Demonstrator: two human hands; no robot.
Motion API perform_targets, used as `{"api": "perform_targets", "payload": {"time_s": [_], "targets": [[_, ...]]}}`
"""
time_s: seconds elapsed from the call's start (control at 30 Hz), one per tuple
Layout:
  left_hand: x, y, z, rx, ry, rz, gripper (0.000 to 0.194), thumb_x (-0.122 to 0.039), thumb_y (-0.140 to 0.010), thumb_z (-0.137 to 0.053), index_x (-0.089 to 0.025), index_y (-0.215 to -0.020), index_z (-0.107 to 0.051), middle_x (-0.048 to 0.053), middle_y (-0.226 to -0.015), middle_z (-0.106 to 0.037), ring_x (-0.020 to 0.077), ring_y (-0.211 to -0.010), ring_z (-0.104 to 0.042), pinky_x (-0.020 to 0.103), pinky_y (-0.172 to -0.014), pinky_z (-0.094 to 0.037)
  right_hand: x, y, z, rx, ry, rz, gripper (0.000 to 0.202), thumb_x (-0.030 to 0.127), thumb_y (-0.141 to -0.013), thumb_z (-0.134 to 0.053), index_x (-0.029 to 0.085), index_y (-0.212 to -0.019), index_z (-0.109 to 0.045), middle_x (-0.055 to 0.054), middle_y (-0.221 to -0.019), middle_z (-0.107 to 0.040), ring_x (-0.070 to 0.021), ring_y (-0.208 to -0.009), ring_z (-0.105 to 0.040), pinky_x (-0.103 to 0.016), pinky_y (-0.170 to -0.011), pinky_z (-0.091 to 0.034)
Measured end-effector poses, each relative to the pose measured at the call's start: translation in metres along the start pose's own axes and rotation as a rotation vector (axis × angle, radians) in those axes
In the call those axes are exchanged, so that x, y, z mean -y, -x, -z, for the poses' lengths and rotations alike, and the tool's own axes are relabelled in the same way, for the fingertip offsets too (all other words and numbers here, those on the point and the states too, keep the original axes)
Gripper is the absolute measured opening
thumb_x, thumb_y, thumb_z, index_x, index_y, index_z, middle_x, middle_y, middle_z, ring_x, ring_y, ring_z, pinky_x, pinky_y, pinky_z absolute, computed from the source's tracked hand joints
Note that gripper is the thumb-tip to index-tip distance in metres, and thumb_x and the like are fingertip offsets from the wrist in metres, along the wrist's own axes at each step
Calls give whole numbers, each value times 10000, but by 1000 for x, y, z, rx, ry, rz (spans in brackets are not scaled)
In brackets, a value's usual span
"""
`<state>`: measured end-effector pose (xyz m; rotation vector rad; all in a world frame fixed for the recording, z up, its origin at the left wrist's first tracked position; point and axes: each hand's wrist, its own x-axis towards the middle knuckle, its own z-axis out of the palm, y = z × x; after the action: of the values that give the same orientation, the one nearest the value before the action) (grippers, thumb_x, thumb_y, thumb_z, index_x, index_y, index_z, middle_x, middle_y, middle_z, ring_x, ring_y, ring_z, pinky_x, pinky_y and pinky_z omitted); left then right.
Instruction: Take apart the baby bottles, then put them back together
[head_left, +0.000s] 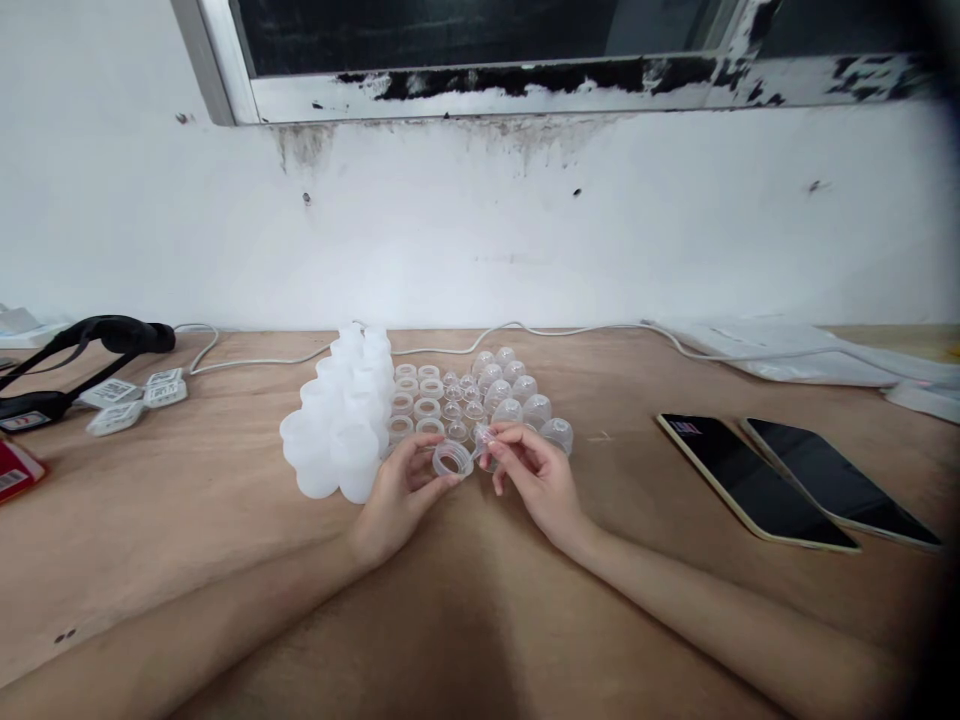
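My left hand [406, 493] pinches a clear threaded ring [452, 458] between thumb and fingers, its opening turned toward the camera. Just right of it, my right hand [534, 480] holds a small clear nipple-shaped piece [482, 440] by the fingertips, close beside the ring. Behind the hands lie rows of clear rings [427, 408], small clear nipple-shaped pieces [472, 410] and clear domed caps [536, 410]. White translucent round-edged pieces [334, 430] are massed to the left of these rows.
Two dark-screened phones [757, 480] [840, 475] lie at the right. A white cable [517, 324] runs along the wall, near a plastic bag [780, 352]. At the left are a black strapped device [120, 335], small white labelled packets [116, 415] and a red box [16, 470].
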<state>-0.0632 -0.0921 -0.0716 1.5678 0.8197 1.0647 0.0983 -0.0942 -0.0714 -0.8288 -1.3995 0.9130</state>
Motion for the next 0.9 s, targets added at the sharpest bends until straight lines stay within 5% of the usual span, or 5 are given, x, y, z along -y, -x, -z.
{"api": "perform_targets", "payload": {"time_s": [0.17,0.33,0.53,0.73,0.9], "targets": [[1,1,0,-10,-5,-32,346,-205,-718,-571,-142,-1021,-416,89,-1089,-502,180,-1036,-490,337,-862,-443,-1,-2,3,-19,51,20,118,266,-757,-522,152,-725,-521,-50,-880,-501,-64,-556,-509,-204,-441,-433],[1,2,0,3,50,9,344,-214,-707,-586,-134,-1002,-429,89,-1103,-522,186,-1030,-503,359,-895,-417,-1,-1,4,-44,137,90,258,225,-756,-531,218,-1009,-480,-46,-954,-553,-131,-850,-546,-247,-640,-472],[2,0,0,-45,69,-18,317,-206,-651,-636,-115,-887,-446,104,-1097,-525,195,-1036,-499,368,-931,-385,0,0,3,128,531,326,275,187,-749,-544,223,-1022,-554,-19,-993,-577,-137,-963,-487,-317,-871,-380],[4,-1,0,-86,51,-27,315,-206,-651,-633,-116,-883,-441,103,-1062,-539,182,-1006,-517,347,-917,-396,1,0,5,203,566,422,298,167,-746,-542,212,-1041,-543,-27,-1000,-568,-144,-974,-478,-327,-877,-379],[5,1,0,-47,45,-57,305,-212,-655,-631,-126,-876,-440,96,-1093,-514,183,-1024,-504,342,-920,-392,2,0,7,142,608,459,263,142,-734,-543,190,-992,-558,-30,-891,-582,-145,-869,-492,-315,-781,-414]]}}
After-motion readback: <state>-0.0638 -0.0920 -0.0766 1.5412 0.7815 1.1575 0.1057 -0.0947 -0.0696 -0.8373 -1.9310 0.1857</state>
